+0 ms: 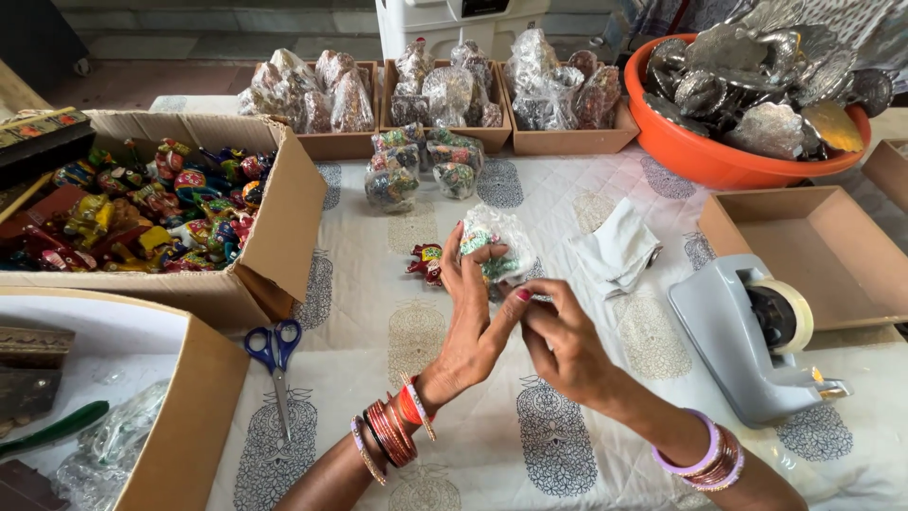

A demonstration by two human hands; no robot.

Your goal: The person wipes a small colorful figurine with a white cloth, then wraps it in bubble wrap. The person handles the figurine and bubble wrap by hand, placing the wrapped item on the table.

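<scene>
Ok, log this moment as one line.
left hand: steadies wrapped figurine | right hand: fingertips at wrap | tape dispenser: right | scissors: left

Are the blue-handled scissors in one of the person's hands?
No, the scissors lie on the patterned tablecloth, apart from the left hand and right hand.

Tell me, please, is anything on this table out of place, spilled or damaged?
Nothing looks spilled or damaged. Only one small painted figure lies alone on the cloth, outside the boxes, just beyond the left hand; a crumpled white cloth lies loose nearby.
</scene>
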